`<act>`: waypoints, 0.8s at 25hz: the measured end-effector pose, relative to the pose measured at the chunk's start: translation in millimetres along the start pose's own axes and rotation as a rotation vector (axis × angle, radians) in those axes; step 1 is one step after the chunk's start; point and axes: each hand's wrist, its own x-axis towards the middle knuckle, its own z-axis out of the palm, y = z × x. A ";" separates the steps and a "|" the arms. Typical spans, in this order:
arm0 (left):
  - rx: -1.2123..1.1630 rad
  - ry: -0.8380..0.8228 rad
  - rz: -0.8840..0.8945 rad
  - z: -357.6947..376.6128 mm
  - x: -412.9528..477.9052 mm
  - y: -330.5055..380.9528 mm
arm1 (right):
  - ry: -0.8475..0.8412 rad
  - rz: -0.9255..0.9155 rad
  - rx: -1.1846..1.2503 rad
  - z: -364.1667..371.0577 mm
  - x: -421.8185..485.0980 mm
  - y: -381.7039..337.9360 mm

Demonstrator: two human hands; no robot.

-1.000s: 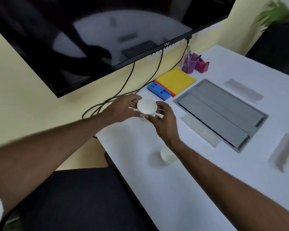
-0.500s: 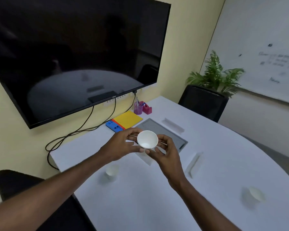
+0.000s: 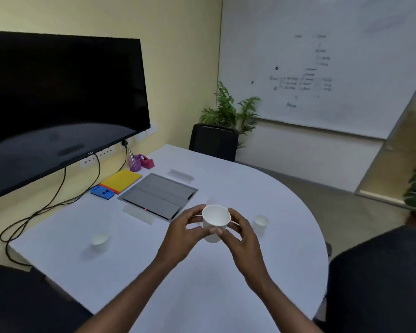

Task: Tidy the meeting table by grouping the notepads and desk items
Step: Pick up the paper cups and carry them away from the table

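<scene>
Head view: only camera, looks down over white table point(image 3: 226, 296); landmark = grey floor-box panel point(image 3: 157, 194) set in tabletop.
Held cup: white paper cup point(image 3: 215, 221), mouth tilted toward camera, empty inside, raised above table on the near-right side of panel.
Left hand: left hand point(image 3: 181, 233) wraps cup's left side, thumb across the front lower wall, fingers point(image 3: 195, 211) behind the rim. Closed on cup.
Right hand: right hand point(image 3: 241, 236) on cup's right side, fingertips touching wall and base edge. Also gripping cup.
Second cup: white cup point(image 3: 259, 223) upright on table, right of panel, just beyond right hand, not touched.
Third cup: white cup point(image 3: 100, 241) upright, near-left of panel, well apart from hands.
Notepads: yellow pad point(image 3: 124, 180) stacked on an orange one, just left of panel's far corner; only the orange edge shows.
Blue item: blue block point(image 3: 102, 192) touching the pad stack's near end, left of panel.
Pen cup: purple holder point(image 3: 135, 163) with pens, beyond pads, near wall.
Tape: pink dispenser point(image 3: 147, 161) just beside purple holder.
Clear pieces: translucent strip point(image 3: 180, 175) beyond panel, another point(image 3: 138, 213) along its near edge; can't tell what they are.
Background: dark monitor point(image 3: 58, 104) on wall above pads, cables point(image 3: 46, 205) hanging to table edge; whiteboard point(image 3: 322, 68), writing blurred; plant point(image 3: 231, 111) behind black chair point(image 3: 213, 143).
</scene>
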 end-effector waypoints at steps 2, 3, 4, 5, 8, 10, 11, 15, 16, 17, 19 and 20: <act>-0.055 -0.039 -0.006 41.1 -13.5 9.3 | 0.068 0.025 -0.005 -35.7 -24.0 -1.1; -0.085 -0.074 -0.006 61.2 -21.5 14.4 | 0.110 0.035 -0.002 -53.7 -37.0 -2.6; -0.112 -0.108 -0.007 78.9 -30.1 18.7 | 0.148 0.045 0.002 -70.0 -50.3 -5.0; -0.135 -0.142 -0.005 94.8 -38.8 22.2 | 0.183 0.057 0.004 -84.6 -63.9 -8.0; -0.197 -0.279 -0.016 141.2 -67.4 29.9 | 0.301 0.106 -0.005 -124.3 -111.9 -12.2; -0.226 -0.352 -0.019 167.3 -90.7 33.7 | 0.377 0.140 -0.002 -145.0 -146.4 -15.7; -0.238 -0.388 -0.014 180.4 -101.9 35.7 | 0.413 0.147 0.001 -155.4 -163.4 -16.2; -0.272 -0.579 0.002 234.0 -147.6 48.2 | 0.570 0.169 0.040 -196.3 -233.0 -21.3; -0.284 -0.621 0.009 248.1 -158.1 53.3 | 0.616 0.168 0.029 -207.3 -248.3 -23.1; -0.291 -0.654 0.018 262.4 -167.6 59.7 | 0.654 0.172 0.023 -219.3 -261.6 -24.7; -0.298 -0.716 0.031 296.4 -186.2 72.9 | 0.717 0.175 0.026 -247.0 -288.2 -27.3; -0.298 -0.740 0.044 313.3 -193.6 77.7 | 0.740 0.173 0.028 -261.5 -299.2 -27.3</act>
